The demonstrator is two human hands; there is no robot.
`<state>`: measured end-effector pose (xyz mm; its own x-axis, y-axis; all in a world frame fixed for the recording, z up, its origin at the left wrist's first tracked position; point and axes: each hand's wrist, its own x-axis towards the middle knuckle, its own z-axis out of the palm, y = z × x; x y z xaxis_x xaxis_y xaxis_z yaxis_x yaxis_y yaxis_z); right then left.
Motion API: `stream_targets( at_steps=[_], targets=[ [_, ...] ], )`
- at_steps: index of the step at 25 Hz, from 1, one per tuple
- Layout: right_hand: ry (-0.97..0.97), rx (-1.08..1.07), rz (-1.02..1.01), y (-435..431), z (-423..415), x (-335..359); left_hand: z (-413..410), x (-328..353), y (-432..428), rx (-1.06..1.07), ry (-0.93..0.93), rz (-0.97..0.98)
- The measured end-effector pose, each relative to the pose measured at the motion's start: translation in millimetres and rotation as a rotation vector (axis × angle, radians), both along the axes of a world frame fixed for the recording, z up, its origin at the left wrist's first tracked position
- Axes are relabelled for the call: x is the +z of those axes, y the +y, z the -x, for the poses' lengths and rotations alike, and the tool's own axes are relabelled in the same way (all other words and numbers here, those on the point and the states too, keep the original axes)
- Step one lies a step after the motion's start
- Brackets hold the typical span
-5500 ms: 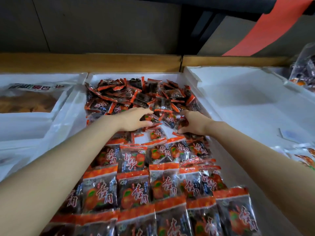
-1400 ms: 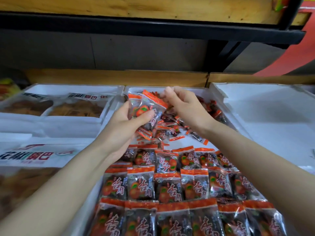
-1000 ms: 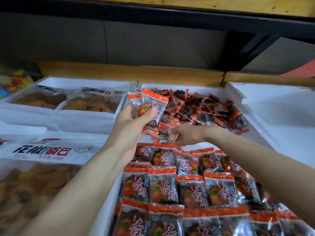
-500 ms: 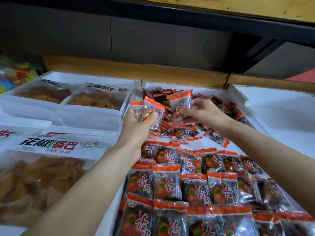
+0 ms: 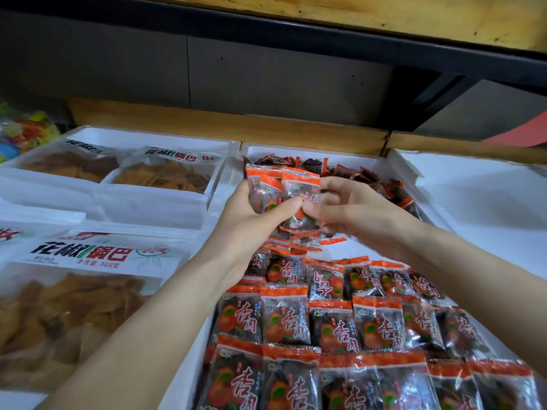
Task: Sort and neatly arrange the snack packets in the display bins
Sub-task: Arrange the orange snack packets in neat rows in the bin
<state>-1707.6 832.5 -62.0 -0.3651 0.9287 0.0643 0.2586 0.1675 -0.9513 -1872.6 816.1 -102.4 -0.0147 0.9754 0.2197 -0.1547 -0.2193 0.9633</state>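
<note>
Holding a small stack of snack packets (image 5: 282, 192) above the white bin (image 5: 349, 160), my left hand (image 5: 251, 220) grips them tight. My right hand (image 5: 352, 211) pinches the front packet. Neat rows of packets (image 5: 334, 321) lie below.

Both bare forearms reaching up from the lower corners and meeting over the white bin (image 5: 349, 159) — wrists nearly level, hands close enough to touch at the fingertips. Left hand (image 5: 251, 220) cupped palm-up above the bin's left wall, thumb pressed across the front of a small fan of snack packets (image 5: 284, 192), fingers hidden behind them. Right hand (image 5: 352, 208) curled beside it over the bin's middle — thumb and forefinger pinched on the frontmost packet's lower edge.
</note>
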Motion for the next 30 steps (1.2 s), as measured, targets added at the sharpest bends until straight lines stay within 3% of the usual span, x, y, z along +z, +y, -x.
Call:
stream_targets(
  at_steps=[3,6,9,13,22,23,25,27,30],
  targets=[
    [-0.032,-0.010,-0.024,-1,-4,1,-1,1,-1,0.060,0.020,-0.027],
    [-0.036,-0.094,-0.022,3,-7,0,5,4,3,0.210,-0.086,-0.027],
    [-0.229,-0.106,-0.029,7,-2,-12,15,8,6,0.320,-0.175,-0.037],
    [-0.635,-0.037,-0.237,11,14,-35,14,8,5,0.319,-0.190,-0.009],
    [-0.840,0.009,-0.228,17,20,-47,12,2,9,0.275,-0.202,0.029],
    [-0.811,-0.020,-0.310,15,20,-48,10,1,8,0.255,-0.196,0.033],
    [-0.562,-0.116,-0.417,8,21,-43,4,0,4,0.186,-0.173,0.045],
    [-0.248,-0.135,-0.320,1,23,-31,-5,0,2,0.139,-0.142,0.067],
    [-0.106,-0.072,-0.137,-11,24,-20,-15,-1,-2,0.119,-0.098,0.048]
  ],
)
